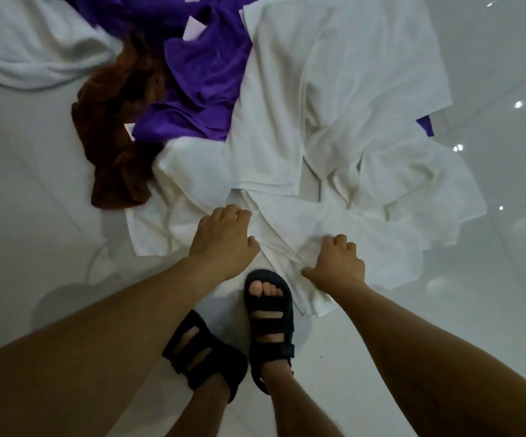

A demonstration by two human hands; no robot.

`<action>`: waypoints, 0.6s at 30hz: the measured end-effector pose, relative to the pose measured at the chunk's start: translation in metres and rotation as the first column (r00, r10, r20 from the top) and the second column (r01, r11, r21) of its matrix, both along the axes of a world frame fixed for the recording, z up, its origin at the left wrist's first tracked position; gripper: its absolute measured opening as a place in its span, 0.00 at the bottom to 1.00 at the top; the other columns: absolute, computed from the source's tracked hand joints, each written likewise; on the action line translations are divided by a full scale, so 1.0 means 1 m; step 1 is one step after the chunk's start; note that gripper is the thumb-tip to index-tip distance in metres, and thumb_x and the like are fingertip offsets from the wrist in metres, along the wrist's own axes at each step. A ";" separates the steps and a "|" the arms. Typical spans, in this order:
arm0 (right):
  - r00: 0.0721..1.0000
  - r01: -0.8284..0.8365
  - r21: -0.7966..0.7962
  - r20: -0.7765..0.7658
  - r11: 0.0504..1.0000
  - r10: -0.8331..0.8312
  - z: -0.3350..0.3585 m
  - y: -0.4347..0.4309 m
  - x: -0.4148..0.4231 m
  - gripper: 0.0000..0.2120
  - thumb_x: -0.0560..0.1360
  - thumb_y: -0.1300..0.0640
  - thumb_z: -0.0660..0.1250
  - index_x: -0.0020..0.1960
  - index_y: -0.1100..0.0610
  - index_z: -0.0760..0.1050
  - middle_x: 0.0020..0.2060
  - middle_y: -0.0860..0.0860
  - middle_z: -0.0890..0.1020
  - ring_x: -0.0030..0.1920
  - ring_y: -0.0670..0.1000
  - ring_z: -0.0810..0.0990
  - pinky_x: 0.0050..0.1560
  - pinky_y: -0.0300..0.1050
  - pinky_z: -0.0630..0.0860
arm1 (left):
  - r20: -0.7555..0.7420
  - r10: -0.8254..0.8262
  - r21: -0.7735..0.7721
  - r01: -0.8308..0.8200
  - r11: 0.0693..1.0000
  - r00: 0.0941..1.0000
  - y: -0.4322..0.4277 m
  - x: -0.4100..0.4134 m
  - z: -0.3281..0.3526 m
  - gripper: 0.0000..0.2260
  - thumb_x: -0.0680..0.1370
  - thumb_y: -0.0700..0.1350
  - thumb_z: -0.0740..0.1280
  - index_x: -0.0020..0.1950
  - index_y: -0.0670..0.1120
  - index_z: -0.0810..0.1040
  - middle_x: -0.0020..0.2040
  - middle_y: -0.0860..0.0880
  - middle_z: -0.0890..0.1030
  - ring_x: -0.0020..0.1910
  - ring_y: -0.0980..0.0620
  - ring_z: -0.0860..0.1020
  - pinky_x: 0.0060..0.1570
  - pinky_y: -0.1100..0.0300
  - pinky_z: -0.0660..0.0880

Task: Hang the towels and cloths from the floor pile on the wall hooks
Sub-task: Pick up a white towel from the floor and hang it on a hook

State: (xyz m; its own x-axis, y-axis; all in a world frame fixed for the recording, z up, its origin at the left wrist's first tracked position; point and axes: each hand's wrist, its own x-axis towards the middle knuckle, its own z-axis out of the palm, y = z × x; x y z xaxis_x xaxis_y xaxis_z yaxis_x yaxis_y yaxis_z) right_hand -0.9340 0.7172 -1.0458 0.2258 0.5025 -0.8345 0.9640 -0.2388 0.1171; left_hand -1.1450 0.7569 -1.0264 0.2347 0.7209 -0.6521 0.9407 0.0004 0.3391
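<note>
The right hand (337,263) had its fingers curled down into the nearest white towel (287,225), thumb stretched out to the side along the cloth, with creases running away from the knuckles. The left hand (224,241) lay on the same towel with its fingers bent over the fabric. Its fingertips were hidden, so whether it gripped the towel or only rested on it could not be told. That towel was spread flat at the near edge of the floor pile, its near corner just beside the toe of the right black sandal (269,313). Behind it a folded white towel (265,146) and a larger rumpled white cloth (366,89) overlapped. To their left a purple cloth (205,89) lay bunched against a brown towel (113,127), which trailed down onto the pale glossy tiled floor (34,216). Another white towel (28,42) lay crumpled at the far left, apart from the brown one. A sliver of purple fabric (425,126) showed at the pile's right edge. The left black sandal (205,357) stood slightly behind the right, on bare tile between the two outstretched forearms.
</note>
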 end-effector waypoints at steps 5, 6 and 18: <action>0.995 -0.057 0.057 0.085 0.997 0.052 -0.030 -0.021 0.003 0.28 0.73 0.60 0.67 0.69 0.61 0.59 0.60 0.56 0.65 0.57 0.57 0.69 0.44 0.47 0.71 | 0.026 -0.052 -0.014 0.053 0.999 0.998 -0.006 0.012 -0.019 0.23 0.78 0.50 0.59 0.72 0.45 0.65 0.68 0.46 0.69 0.66 0.45 0.66 0.64 0.51 0.66; 0.996 -0.053 0.081 0.077 0.995 0.047 -0.033 -0.022 0.005 0.25 0.73 0.64 0.64 0.68 0.62 0.61 0.60 0.57 0.66 0.57 0.58 0.69 0.44 0.48 0.72 | 0.033 -0.059 -0.020 0.060 0.998 0.998 -0.007 0.012 -0.019 0.23 0.78 0.50 0.59 0.72 0.45 0.64 0.68 0.46 0.69 0.66 0.45 0.66 0.64 0.51 0.66; 0.715 0.691 0.410 -0.510 0.595 -0.478 0.106 0.075 0.007 0.13 0.77 0.58 0.54 0.50 0.59 0.77 0.41 0.51 0.80 0.43 0.54 0.78 0.46 0.50 0.76 | 0.095 0.007 0.005 -0.008 1.000 0.995 0.038 0.005 0.096 0.27 0.78 0.52 0.61 0.75 0.47 0.58 0.72 0.47 0.64 0.67 0.46 0.65 0.63 0.51 0.68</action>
